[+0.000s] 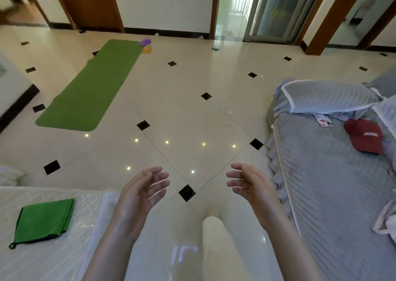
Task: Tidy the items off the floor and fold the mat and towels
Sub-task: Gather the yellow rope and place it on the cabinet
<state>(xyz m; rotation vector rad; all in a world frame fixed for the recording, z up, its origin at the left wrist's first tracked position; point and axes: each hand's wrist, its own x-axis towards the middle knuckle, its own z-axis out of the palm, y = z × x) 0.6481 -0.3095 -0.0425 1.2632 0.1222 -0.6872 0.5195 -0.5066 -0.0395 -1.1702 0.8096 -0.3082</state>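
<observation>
Heading for the green mat (89, 85) at eleven o'clock

Both hands, left (141, 191) and right (249, 184), are hanging empty, fingers spread; best clearing the purple and yellow items (146, 46) (far end) before folding.

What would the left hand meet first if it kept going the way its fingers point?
Probably only bare floor: the left hand points up-right, well clear of the green mat. Depth is unclear.
</observation>
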